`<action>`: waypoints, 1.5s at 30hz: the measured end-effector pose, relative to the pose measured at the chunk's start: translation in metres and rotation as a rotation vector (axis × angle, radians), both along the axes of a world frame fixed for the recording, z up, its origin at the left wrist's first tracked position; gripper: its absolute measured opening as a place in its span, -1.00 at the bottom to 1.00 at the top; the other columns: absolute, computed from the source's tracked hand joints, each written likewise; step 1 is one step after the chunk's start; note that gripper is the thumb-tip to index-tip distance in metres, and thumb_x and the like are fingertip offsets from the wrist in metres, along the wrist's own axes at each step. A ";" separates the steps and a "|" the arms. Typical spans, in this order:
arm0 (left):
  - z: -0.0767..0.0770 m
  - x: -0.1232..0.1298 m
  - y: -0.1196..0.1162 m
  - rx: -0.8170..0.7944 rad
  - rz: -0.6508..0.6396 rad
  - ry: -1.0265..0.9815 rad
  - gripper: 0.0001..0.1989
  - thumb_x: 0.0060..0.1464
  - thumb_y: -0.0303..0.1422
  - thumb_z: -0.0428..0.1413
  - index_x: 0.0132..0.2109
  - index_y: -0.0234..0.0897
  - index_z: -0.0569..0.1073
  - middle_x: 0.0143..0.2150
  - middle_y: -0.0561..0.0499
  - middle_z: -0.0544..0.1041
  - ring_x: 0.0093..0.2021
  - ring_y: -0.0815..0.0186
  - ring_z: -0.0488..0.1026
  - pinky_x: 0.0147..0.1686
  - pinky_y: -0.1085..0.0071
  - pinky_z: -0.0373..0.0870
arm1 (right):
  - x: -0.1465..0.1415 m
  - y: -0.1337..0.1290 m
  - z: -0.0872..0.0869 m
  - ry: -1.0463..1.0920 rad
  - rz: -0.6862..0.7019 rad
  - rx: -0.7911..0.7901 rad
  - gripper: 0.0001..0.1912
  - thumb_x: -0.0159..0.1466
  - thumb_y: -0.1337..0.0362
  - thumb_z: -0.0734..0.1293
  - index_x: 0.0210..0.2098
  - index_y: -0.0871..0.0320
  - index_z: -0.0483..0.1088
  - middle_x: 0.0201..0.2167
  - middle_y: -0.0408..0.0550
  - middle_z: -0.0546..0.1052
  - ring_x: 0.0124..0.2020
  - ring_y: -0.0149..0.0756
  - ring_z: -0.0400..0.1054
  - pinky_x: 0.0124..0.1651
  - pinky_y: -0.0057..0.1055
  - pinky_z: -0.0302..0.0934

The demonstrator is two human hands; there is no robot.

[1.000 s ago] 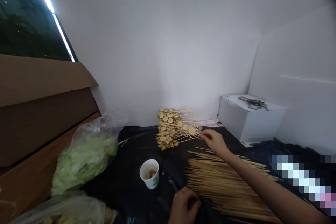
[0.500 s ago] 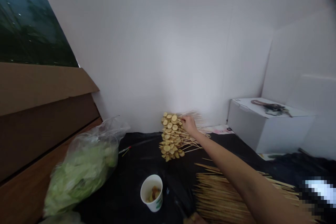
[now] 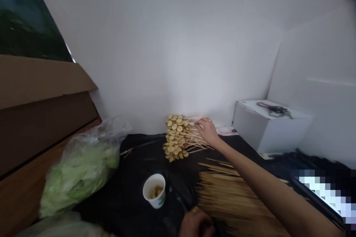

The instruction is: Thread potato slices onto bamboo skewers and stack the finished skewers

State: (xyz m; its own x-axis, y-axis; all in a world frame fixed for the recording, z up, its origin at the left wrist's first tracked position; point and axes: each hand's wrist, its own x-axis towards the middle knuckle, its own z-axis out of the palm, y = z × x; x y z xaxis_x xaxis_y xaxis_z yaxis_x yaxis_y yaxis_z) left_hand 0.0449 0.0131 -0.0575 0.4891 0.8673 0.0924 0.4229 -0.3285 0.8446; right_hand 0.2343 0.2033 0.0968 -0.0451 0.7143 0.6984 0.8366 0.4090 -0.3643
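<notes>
My right hand is stretched out to the pile of skewers by the wall, its fingers pinched round a skewer's bare stick at the top of the pile. Round, pale yellow slices are threaded on the left ends of these skewers, and the bare sticks point right. Low in the view my left hand has its fingers curled; what they hold, if anything, is hidden. A dark, slim object lies just beyond that hand, too blurred to name. Many loose bamboo sticks lie under my right forearm.
A white paper cup with brownish pieces inside stands on the black table cover. To the left lies a clear bag of green leaves. A white box with a strap on top stands right; a blurred-out bright screen is nearer.
My right hand has slid slightly right along the sticks, away from the slices. My left hand has come further into view at the bottom. The whole view has shifted a little.
</notes>
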 end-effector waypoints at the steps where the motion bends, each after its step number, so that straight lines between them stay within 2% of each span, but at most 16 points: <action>1: 0.006 0.001 -0.005 0.027 -0.011 0.017 -0.84 -0.07 -0.45 0.14 -0.32 -0.17 0.58 -0.32 -0.06 0.55 -0.26 0.21 0.46 -0.22 0.36 0.30 | 0.006 -0.016 -0.001 0.006 0.004 -0.005 -0.81 0.28 0.33 0.24 -0.29 0.15 0.51 -0.29 0.00 0.50 -0.13 -0.20 0.27 0.01 -0.32 0.09; 4: 0.026 0.002 -0.016 0.026 0.042 0.026 -0.86 -0.02 -0.47 0.10 -0.33 -0.24 0.56 -0.34 -0.05 0.53 -0.28 0.25 0.44 -0.26 0.40 0.27 | 0.023 -0.064 -0.012 0.031 0.017 -0.029 -0.79 0.30 0.30 0.22 -0.30 0.13 0.51 -0.31 -0.03 0.52 -0.18 -0.22 0.31 -0.07 -0.33 0.14; 7: 0.039 0.003 -0.019 0.008 0.034 0.030 -0.87 -0.02 -0.46 0.10 -0.36 -0.25 0.55 -0.36 -0.04 0.51 -0.33 0.27 0.43 -0.32 0.43 0.25 | 0.036 -0.103 -0.034 0.078 0.039 -0.071 -0.81 0.27 0.28 0.25 -0.33 0.12 0.51 -0.34 -0.04 0.54 -0.23 -0.23 0.32 -0.14 -0.34 0.16; 12: 0.042 0.004 -0.019 0.026 0.044 0.035 -0.87 -0.02 -0.44 0.10 -0.37 -0.26 0.56 -0.39 -0.03 0.51 -0.36 0.28 0.42 -0.36 0.44 0.24 | 0.050 -0.140 -0.078 0.066 0.065 -0.236 -0.84 0.22 0.32 0.26 -0.40 0.13 0.49 -0.39 -0.06 0.54 -0.28 -0.25 0.31 -0.18 -0.35 0.15; 15: 0.041 0.005 -0.018 0.044 0.041 0.031 -0.87 -0.01 -0.43 0.10 -0.37 -0.26 0.56 -0.39 -0.03 0.51 -0.36 0.28 0.42 -0.35 0.44 0.25 | 0.053 -0.152 -0.088 -0.004 0.112 -0.323 -0.85 0.17 0.39 0.27 -0.46 0.13 0.48 -0.43 -0.10 0.52 -0.30 -0.28 0.31 -0.17 -0.37 0.13; 19: 0.041 0.004 -0.017 0.036 0.031 0.022 -0.86 -0.01 -0.42 0.09 -0.36 -0.25 0.57 -0.39 -0.03 0.51 -0.35 0.28 0.43 -0.34 0.44 0.25 | 0.050 -0.162 -0.085 -0.116 0.163 -0.428 -0.82 0.10 0.48 0.26 -0.50 0.13 0.47 -0.49 -0.15 0.50 -0.36 -0.33 0.32 -0.08 -0.36 0.09; 22: 0.040 0.003 -0.017 0.040 0.026 0.017 -0.85 0.00 -0.42 0.09 -0.35 -0.25 0.57 -0.38 -0.03 0.52 -0.35 0.28 0.43 -0.33 0.43 0.26 | 0.045 -0.164 -0.085 -0.182 0.159 -0.458 -0.79 0.11 0.50 0.25 -0.52 0.14 0.46 -0.48 -0.12 0.49 -0.34 -0.32 0.30 -0.10 -0.37 0.09; 28: 0.038 0.002 -0.017 0.066 0.025 0.017 -0.85 0.01 -0.42 0.09 -0.35 -0.24 0.57 -0.37 -0.04 0.52 -0.34 0.27 0.43 -0.32 0.43 0.26 | 0.039 -0.163 -0.093 -0.290 0.089 -0.463 -0.77 0.20 0.48 0.21 -0.46 0.16 0.46 -0.39 -0.05 0.48 -0.26 -0.27 0.28 -0.18 -0.41 0.08; 32: 0.040 0.002 -0.017 0.063 0.020 0.025 -0.86 0.01 -0.43 0.09 -0.35 -0.24 0.57 -0.36 -0.04 0.53 -0.32 0.26 0.44 -0.31 0.42 0.26 | 0.035 -0.162 -0.097 -0.379 0.048 -0.453 -0.74 0.25 0.48 0.16 -0.44 0.17 0.43 -0.37 -0.01 0.47 -0.23 -0.24 0.27 -0.13 -0.37 0.07; 39: 0.042 0.002 -0.015 0.076 0.017 0.057 -0.84 0.05 -0.41 0.06 -0.37 -0.26 0.56 -0.38 -0.04 0.53 -0.32 0.26 0.44 -0.30 0.42 0.25 | 0.027 -0.162 -0.098 -0.532 -0.015 -0.438 -0.77 0.19 0.52 0.20 -0.24 0.23 0.43 -0.19 0.12 0.47 -0.09 -0.12 0.24 -0.02 -0.29 0.05; 45: 0.040 0.002 -0.014 0.082 0.007 0.054 -0.83 0.07 -0.40 0.05 -0.36 -0.26 0.55 -0.36 -0.04 0.53 -0.31 0.27 0.45 -0.30 0.43 0.27 | 0.023 -0.161 -0.099 -0.610 -0.024 -0.435 -0.80 0.24 0.48 0.19 -0.27 0.28 0.45 -0.26 0.14 0.49 -0.12 -0.10 0.25 -0.07 -0.27 0.07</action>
